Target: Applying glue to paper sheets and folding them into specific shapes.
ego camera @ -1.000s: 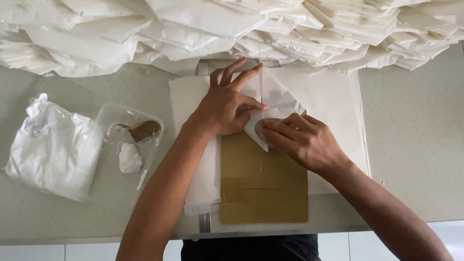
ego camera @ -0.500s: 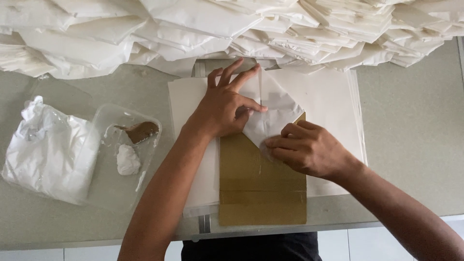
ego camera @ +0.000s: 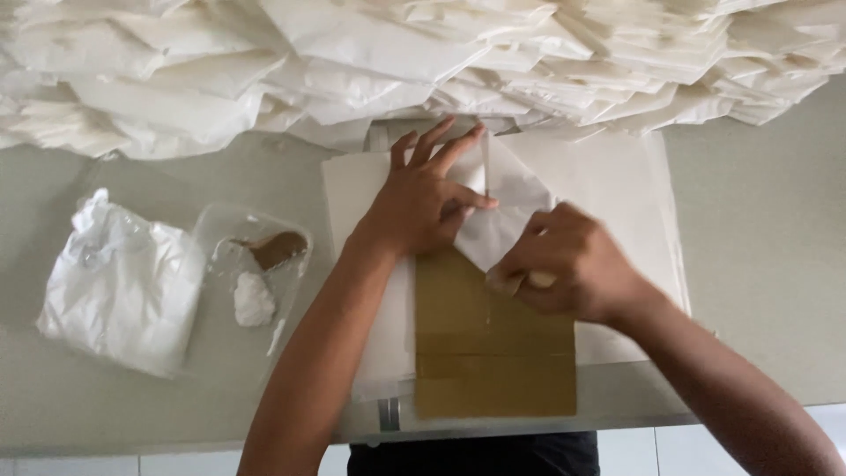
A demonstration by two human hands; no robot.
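Observation:
My left hand (ego camera: 423, 198) lies flat, fingers spread, pressing on a folded white paper sheet (ego camera: 507, 216) that sits on a brown cardboard piece (ego camera: 493, 353). Just right of it, my right hand (ego camera: 568, 264) is curled with its fingertips pinching the lower edge of the paper's folded corner, where it meets the cardboard. Both rest on a stack of flat white sheets (ego camera: 617, 189) on the grey table (ego camera: 775, 247).
A big heap of folded white paper (ego camera: 379, 53) fills the far side. At left stand a crumpled white plastic bag (ego camera: 115, 282) and a clear plastic tray (ego camera: 256, 264) holding a white lump and a brown piece. The table's front edge runs below the cardboard.
My right hand has slid down and to the right along the paper's fold, curling tighter. The left hand has stayed pressed in place.

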